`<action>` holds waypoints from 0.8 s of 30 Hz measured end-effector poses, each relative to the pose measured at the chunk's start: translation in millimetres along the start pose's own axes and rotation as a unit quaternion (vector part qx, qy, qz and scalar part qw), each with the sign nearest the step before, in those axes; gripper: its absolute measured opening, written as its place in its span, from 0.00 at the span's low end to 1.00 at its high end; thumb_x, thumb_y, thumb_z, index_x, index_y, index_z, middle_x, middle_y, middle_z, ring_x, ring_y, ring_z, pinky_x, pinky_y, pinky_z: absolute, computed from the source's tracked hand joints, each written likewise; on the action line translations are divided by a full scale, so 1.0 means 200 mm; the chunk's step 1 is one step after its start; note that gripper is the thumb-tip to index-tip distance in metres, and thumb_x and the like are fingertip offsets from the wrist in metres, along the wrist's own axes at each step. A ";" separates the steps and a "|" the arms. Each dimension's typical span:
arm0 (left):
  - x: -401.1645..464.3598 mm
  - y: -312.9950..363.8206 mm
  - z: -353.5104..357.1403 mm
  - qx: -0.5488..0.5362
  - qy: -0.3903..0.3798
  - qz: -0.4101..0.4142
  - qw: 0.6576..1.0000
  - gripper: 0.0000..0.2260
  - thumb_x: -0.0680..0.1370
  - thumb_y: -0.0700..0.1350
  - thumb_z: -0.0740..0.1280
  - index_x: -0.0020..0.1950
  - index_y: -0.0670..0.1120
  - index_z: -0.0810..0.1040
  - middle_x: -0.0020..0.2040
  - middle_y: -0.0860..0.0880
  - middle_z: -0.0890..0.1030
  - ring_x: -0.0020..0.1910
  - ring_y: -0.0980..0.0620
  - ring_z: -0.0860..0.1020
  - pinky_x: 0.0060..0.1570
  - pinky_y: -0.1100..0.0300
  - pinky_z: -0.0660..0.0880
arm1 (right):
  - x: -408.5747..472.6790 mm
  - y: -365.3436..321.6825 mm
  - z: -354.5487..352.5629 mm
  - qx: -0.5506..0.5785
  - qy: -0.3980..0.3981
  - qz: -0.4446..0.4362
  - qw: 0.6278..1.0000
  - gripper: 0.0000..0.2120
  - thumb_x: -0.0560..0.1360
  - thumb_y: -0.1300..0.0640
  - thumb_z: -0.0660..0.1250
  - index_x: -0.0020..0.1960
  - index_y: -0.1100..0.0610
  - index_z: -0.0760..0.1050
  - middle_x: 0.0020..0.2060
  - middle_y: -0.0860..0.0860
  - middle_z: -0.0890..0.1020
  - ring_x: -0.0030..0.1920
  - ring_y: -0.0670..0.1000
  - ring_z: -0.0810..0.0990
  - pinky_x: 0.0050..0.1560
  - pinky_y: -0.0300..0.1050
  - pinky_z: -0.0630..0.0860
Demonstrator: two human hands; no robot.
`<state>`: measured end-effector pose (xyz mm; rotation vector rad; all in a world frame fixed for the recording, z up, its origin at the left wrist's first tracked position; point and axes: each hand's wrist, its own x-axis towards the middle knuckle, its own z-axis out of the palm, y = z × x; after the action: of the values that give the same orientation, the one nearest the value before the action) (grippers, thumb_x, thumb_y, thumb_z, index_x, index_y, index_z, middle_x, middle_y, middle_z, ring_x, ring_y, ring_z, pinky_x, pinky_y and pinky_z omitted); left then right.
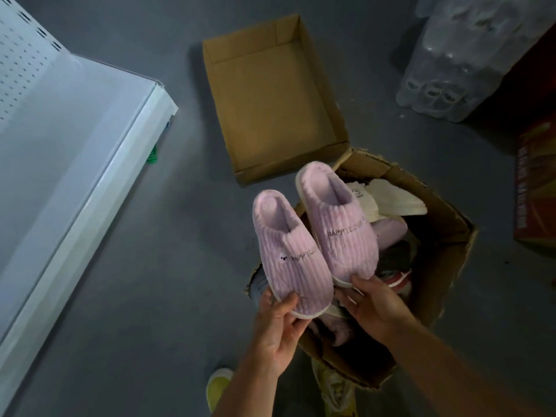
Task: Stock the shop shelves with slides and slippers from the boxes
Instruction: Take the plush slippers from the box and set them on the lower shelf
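You hold a pair of lilac corduroy slippers in the middle of the frame, lifted above the torn cardboard box [445,251] at lower right: the left slipper [290,254] and the right slipper [337,221] lie side by side, touching along their inner edges, toes toward you and heel openings pointing to the top of the frame. Keep them paired like that as you carry them, so they land on the shelf as a set; the soft uppers will probably give under pressure, so let the firmer white soles take the load. Your left hand [278,322] grips the toe of the left slipper, thumb curled over the upper and fingers underneath the sole. Your right hand [371,302] pinches the toe of the right slipper, thumb on top at the sole edge and fingers beneath. Both forearms reach up from the bottom of the frame, palms turned partly upward. The box below holds more footwear, cream and pink pieces among darker ones, so there seems to be plenty left to stock. An empty cardboard tray [270,94] sits on the grey floor just beyond the box, at upper centre. The white shelf [60,130] lies at the left of the frame, well apart from your hands, so the likely next move is a swing leftward; set the soles down flat, with the printed lettering facing outward.
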<state>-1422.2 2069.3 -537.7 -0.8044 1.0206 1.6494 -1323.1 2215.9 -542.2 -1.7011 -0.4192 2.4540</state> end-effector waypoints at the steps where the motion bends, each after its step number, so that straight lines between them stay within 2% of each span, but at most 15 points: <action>1: -0.01 0.00 -0.03 0.007 0.017 0.006 1.000 0.27 0.70 0.31 0.68 0.68 0.45 0.71 0.62 0.40 0.80 0.57 0.41 0.80 0.45 0.50 0.82 | 0.00 0.00 0.02 -0.017 -0.002 -0.004 1.000 0.14 0.79 0.67 0.58 0.61 0.54 0.72 0.53 0.56 0.81 0.51 0.56 0.81 0.42 0.48 0.78; 4: -0.01 -0.01 -0.09 0.035 0.070 0.010 0.997 0.26 0.70 0.33 0.69 0.68 0.44 0.71 0.58 0.42 0.80 0.54 0.46 0.79 0.44 0.55 0.77 | 0.06 -0.01 0.05 -0.075 0.024 0.001 0.997 0.17 0.79 0.67 0.58 0.64 0.53 0.71 0.53 0.55 0.80 0.50 0.56 0.80 0.45 0.50 0.76; 8: 0.03 -0.04 -0.14 0.041 0.098 -0.069 0.992 0.21 0.72 0.33 0.70 0.64 0.42 0.74 0.58 0.41 0.80 0.56 0.44 0.79 0.48 0.54 0.77 | 0.15 0.02 0.05 -0.139 0.082 0.019 0.987 0.17 0.79 0.67 0.59 0.65 0.53 0.71 0.49 0.54 0.79 0.46 0.53 0.78 0.39 0.50 0.75; 13: 0.14 -0.13 -0.17 0.116 0.127 -0.102 0.980 0.19 0.76 0.35 0.69 0.65 0.47 0.73 0.61 0.41 0.79 0.58 0.45 0.78 0.55 0.53 0.77 | 0.24 0.06 0.03 -0.147 0.142 0.017 0.979 0.17 0.78 0.64 0.60 0.63 0.50 0.72 0.56 0.55 0.76 0.50 0.53 0.76 0.42 0.52 0.76; 17: 0.19 -0.16 -0.17 0.232 0.147 -0.098 0.957 0.16 0.78 0.44 0.69 0.65 0.47 0.73 0.59 0.43 0.77 0.51 0.49 0.77 0.48 0.57 0.78 | 0.28 0.11 0.03 -0.110 0.163 0.023 0.980 0.12 0.77 0.60 0.61 0.60 0.51 0.72 0.49 0.54 0.79 0.48 0.55 0.78 0.47 0.57 0.76; 19: 0.20 -0.16 -0.17 0.312 0.161 -0.080 0.933 0.18 0.78 0.49 0.68 0.66 0.46 0.71 0.62 0.43 0.75 0.51 0.49 0.75 0.46 0.57 0.78 | 0.30 0.15 0.03 -0.107 0.177 0.027 0.978 0.11 0.77 0.57 0.62 0.60 0.54 0.73 0.51 0.57 0.80 0.48 0.57 0.79 0.53 0.60 0.76; 20: 0.20 -0.16 -0.17 0.361 0.176 -0.063 0.914 0.20 0.77 0.51 0.69 0.66 0.44 0.71 0.63 0.42 0.74 0.53 0.47 0.75 0.50 0.54 0.78 | 0.31 0.16 0.02 -0.111 0.189 0.025 0.975 0.12 0.77 0.56 0.63 0.60 0.55 0.73 0.53 0.58 0.80 0.48 0.57 0.79 0.54 0.62 0.75; 22: 0.21 -0.15 -0.17 0.482 0.227 0.013 0.846 0.28 0.75 0.52 0.71 0.69 0.42 0.67 0.66 0.42 0.70 0.60 0.43 0.73 0.59 0.50 0.74 | 0.33 0.18 0.02 -0.110 0.208 0.011 0.972 0.11 0.78 0.55 0.63 0.60 0.53 0.73 0.52 0.56 0.79 0.50 0.57 0.78 0.54 0.64 0.75; 24: 0.18 -0.09 -0.13 0.568 0.258 0.164 0.764 0.32 0.72 0.48 0.72 0.72 0.44 0.63 0.67 0.43 0.67 0.65 0.43 0.68 0.62 0.49 0.70 | 0.34 0.19 0.01 -0.108 0.211 0.002 0.971 0.10 0.78 0.55 0.63 0.59 0.52 0.73 0.51 0.55 0.79 0.51 0.58 0.78 0.54 0.63 0.75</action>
<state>-1414.7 2062.2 -585.7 -0.2010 2.3132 0.7173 -1346.4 2196.7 -613.2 -2.2395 -0.6437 2.0225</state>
